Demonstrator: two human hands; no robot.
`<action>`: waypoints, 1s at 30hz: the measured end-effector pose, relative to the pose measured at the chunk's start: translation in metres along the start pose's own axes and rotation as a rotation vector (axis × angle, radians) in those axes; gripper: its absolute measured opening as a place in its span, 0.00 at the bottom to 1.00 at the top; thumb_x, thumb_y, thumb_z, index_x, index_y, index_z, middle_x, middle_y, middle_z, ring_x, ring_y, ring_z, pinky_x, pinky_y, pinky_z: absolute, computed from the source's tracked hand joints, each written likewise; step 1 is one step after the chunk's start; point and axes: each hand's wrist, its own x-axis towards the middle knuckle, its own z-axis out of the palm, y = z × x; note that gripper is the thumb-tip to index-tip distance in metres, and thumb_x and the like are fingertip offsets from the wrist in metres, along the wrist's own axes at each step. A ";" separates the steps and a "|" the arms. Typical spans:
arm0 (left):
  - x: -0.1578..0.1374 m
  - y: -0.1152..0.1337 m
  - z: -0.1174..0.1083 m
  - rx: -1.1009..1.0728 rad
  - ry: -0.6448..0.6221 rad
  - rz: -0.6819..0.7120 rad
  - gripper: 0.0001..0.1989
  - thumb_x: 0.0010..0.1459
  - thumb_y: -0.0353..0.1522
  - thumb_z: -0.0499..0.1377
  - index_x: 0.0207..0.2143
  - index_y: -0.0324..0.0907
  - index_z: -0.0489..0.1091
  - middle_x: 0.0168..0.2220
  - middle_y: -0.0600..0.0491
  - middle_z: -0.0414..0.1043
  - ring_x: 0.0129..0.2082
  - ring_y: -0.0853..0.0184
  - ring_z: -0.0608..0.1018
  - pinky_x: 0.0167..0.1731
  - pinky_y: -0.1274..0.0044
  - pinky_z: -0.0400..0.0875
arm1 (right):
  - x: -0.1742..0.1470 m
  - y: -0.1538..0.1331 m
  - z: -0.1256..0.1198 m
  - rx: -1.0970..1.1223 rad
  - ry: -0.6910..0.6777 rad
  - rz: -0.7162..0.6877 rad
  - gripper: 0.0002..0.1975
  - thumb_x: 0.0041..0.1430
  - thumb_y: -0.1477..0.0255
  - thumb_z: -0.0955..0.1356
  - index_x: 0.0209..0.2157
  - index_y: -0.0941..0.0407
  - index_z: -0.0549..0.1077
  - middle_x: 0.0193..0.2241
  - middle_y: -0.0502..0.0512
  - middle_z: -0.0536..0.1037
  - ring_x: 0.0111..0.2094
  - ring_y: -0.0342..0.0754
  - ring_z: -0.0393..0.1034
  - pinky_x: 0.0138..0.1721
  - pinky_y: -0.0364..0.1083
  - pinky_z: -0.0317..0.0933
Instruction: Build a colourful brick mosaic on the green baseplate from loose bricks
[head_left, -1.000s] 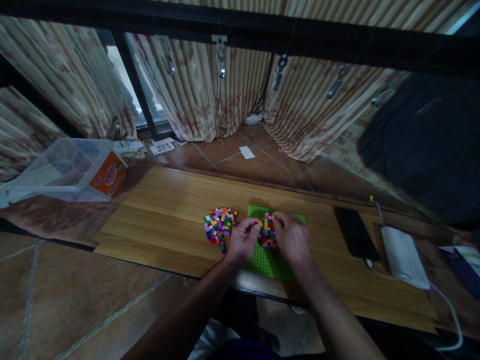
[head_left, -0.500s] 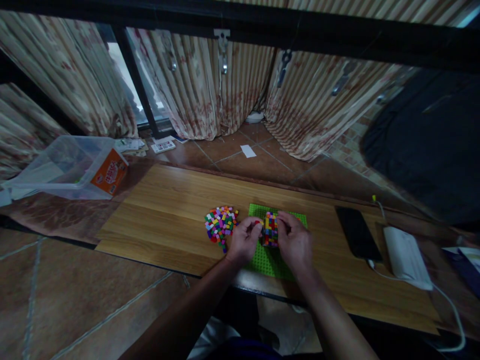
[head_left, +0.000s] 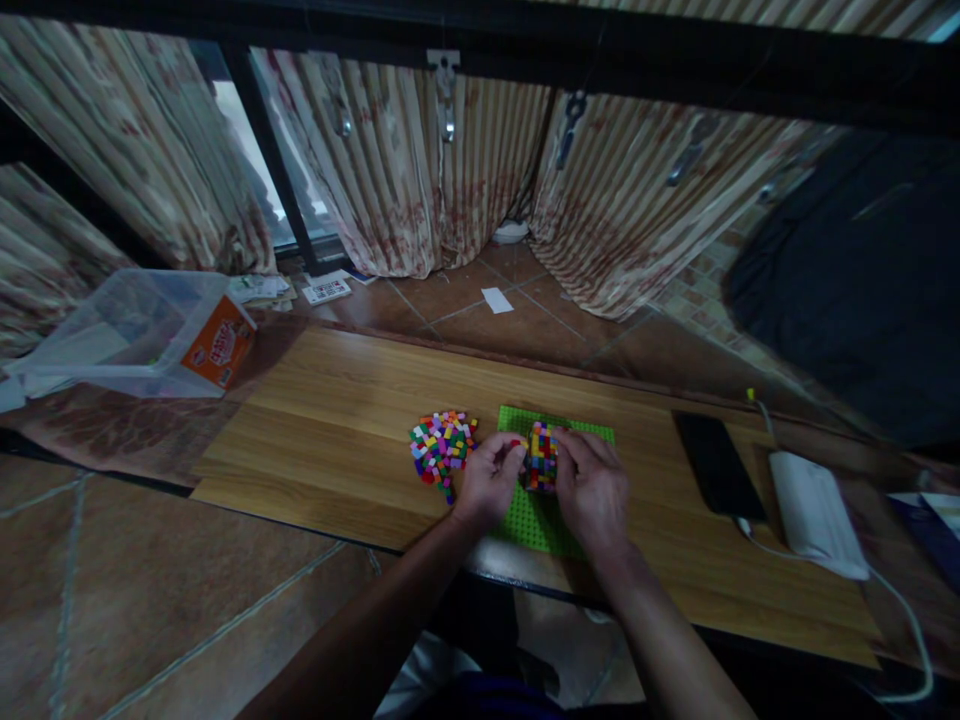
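Note:
A small block of stacked, many-coloured toy bricks stands on a green studded baseplate. My right hand is at the right side of this stack, thumb and fingers closed at its edge; whether a loose brick is between them is hidden. On the left side, my left hand pinches a small red brick between thumb and fingertips, close to the stack. Left of that hand lies a loose pile of small coloured bricks on the wooden table.
A black phone and a white power bank with a cable lie on the right of the table. At the far left stands a clear plastic bin with an orange label. Striped curtains hang behind.
My right hand has shifted slightly, its fingers now a little more over the stack's right edge. My left hand stays in nearly the same place, still pinching the red brick.

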 end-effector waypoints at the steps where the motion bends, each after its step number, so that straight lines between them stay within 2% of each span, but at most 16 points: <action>1: 0.000 0.000 0.000 0.001 -0.001 -0.002 0.09 0.56 0.35 0.57 0.36 0.39 0.71 0.24 0.57 0.67 0.24 0.73 0.70 0.25 0.82 0.65 | 0.000 0.000 0.000 -0.019 -0.005 -0.009 0.17 0.64 0.71 0.58 0.43 0.57 0.77 0.40 0.60 0.77 0.42 0.52 0.68 0.46 0.52 0.63; 9: 0.000 0.002 0.000 -0.020 0.013 -0.006 0.10 0.56 0.37 0.58 0.36 0.39 0.71 0.25 0.56 0.69 0.24 0.73 0.71 0.25 0.82 0.66 | 0.000 0.001 0.003 -0.064 -0.036 -0.038 0.18 0.64 0.72 0.58 0.44 0.57 0.77 0.40 0.60 0.76 0.43 0.53 0.67 0.47 0.51 0.61; 21: 0.001 0.000 -0.001 -0.010 0.019 0.016 0.13 0.57 0.38 0.57 0.39 0.39 0.74 0.24 0.55 0.70 0.22 0.72 0.70 0.24 0.81 0.65 | 0.001 0.000 0.003 -0.009 -0.040 -0.015 0.17 0.64 0.72 0.58 0.43 0.57 0.77 0.40 0.59 0.77 0.43 0.53 0.67 0.47 0.52 0.61; 25: 0.001 0.001 -0.003 -0.013 0.009 0.039 0.14 0.58 0.38 0.56 0.40 0.38 0.75 0.25 0.55 0.71 0.22 0.73 0.70 0.24 0.81 0.65 | -0.004 -0.011 -0.001 0.082 0.007 0.024 0.16 0.64 0.71 0.59 0.46 0.57 0.75 0.41 0.60 0.77 0.44 0.52 0.68 0.48 0.51 0.62; 30: 0.002 0.003 -0.005 -0.047 -0.014 0.047 0.15 0.58 0.39 0.57 0.39 0.38 0.76 0.25 0.54 0.72 0.24 0.72 0.71 0.27 0.80 0.66 | -0.008 -0.032 0.000 0.168 -0.050 0.050 0.13 0.62 0.67 0.63 0.42 0.56 0.75 0.40 0.59 0.78 0.42 0.51 0.70 0.46 0.51 0.62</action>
